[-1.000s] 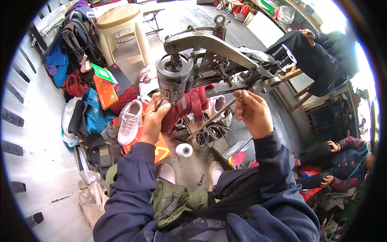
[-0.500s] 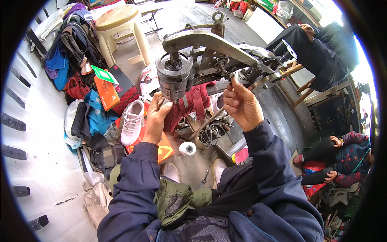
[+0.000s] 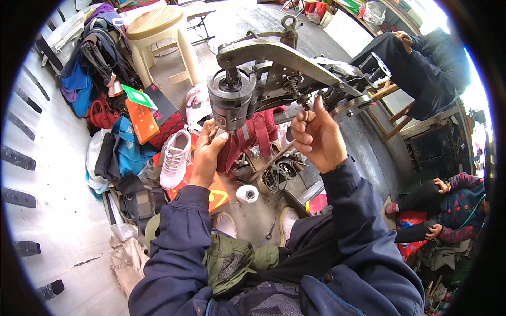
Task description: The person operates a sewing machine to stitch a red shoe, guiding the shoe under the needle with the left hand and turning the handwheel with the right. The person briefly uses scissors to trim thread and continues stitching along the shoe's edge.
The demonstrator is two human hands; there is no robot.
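A dark metal shoe-stitching machine (image 3: 279, 55) stands in front of me, with a round head (image 3: 230, 100) at its left end. Just below that head, my left hand (image 3: 206, 155) pinches its thumb and forefinger together; whatever is between them is too small to make out. My right hand (image 3: 320, 136) is at the coiled spring (image 3: 293, 87) on the machine's side, fingers curled and thumb raised. I cannot make out what its fingers hold. A dark red strapped item (image 3: 253, 136), perhaps a shoe or bag, hangs behind and below the head.
Left of the machine lie a pale pink sneaker (image 3: 175, 158), an orange box (image 3: 141, 122) and piled bags (image 3: 126, 150). A beige stool (image 3: 158, 39) stands beyond. A white thread spool (image 3: 247, 194) is on the floor by my feet. Two people sit at the right.
My right thumb has lifted away from the curled fingers, and that hand sits slightly lower against the spring. My left hand keeps its pinch below the head. The view has shifted slightly.
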